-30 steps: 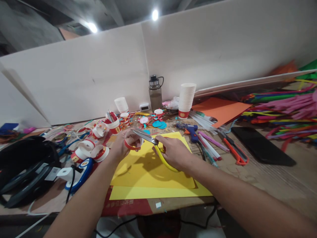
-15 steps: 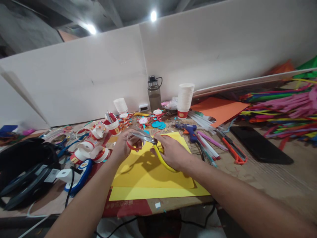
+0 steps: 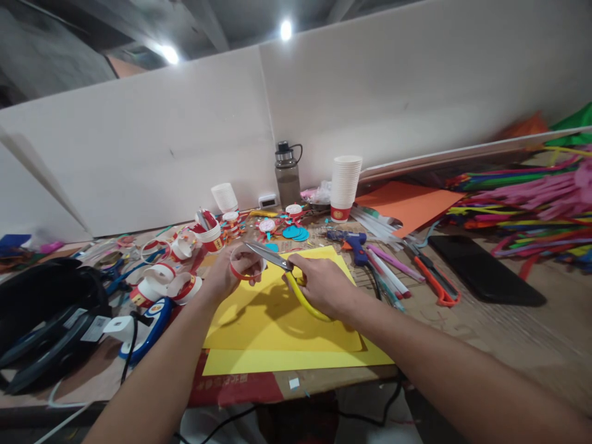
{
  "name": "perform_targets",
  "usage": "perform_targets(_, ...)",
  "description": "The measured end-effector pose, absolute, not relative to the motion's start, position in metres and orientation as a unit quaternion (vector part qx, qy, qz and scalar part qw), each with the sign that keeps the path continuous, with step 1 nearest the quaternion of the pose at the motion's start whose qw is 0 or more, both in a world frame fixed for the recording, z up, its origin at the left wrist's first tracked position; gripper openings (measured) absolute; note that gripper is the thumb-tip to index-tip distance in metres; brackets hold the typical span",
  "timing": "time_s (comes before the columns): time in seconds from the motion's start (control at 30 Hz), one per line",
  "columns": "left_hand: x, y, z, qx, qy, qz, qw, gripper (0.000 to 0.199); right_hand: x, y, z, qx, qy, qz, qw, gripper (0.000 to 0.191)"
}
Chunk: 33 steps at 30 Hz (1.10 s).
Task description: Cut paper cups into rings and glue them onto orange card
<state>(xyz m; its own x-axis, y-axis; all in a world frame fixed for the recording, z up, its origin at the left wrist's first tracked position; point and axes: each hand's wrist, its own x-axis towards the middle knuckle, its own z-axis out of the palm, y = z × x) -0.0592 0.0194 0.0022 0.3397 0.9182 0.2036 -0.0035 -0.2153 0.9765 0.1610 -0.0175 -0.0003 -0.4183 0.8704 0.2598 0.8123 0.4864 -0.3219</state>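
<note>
Ahead of me, white panels [image 3: 161,142] stand behind the surface [image 3: 485,320], meeting at a thin upright seam [image 3: 267,98]; a small dark mark [image 3: 171,152] shows on the left one. Above their slanting top edge I see a dim grey ceiling [image 3: 254,18] with beams [image 3: 208,24] and two glaring white lights [image 3: 286,29]. My surface is brown, its far edge near the panels.

Bare forearms [image 3: 430,359], slim wrists [image 3: 358,308], ungloved left hand [image 3: 225,272] and right hand [image 3: 325,283]

Both forearms [image 3: 161,354] converge, right fingers [image 3: 301,266] curled, left fingers [image 3: 253,270] seemingly too.
</note>
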Motion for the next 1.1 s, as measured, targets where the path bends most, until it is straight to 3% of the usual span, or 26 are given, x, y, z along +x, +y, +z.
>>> perform_targets(0.23, -0.056, 0.016, 0.007, 0.567, 0.37, 0.558, 0.479, 0.021, 0.161, -0.017, -0.001, -0.513, -0.829, 0.083, 0.207, 0.031)
perform_targets(0.5, -0.052, 0.015, -0.001, 0.585, 0.382, 0.501, 0.511, 0.019, 0.16, -0.015, -0.005, -0.481, -0.837, 0.116, 0.235, 0.039)
perform_targets(0.9, -0.055, 0.015, 0.006, 0.62, 0.358, 0.454, 0.531, 0.023, 0.161, -0.017, 0.0, -0.505, -0.836, 0.079, 0.2, 0.03)
perform_targets(1.1, -0.052, 0.014, 0.011, 0.563, 0.381, 0.529, 0.508, 0.026, 0.161, -0.017, 0.001, -0.523, -0.826, 0.086, 0.191, 0.032)
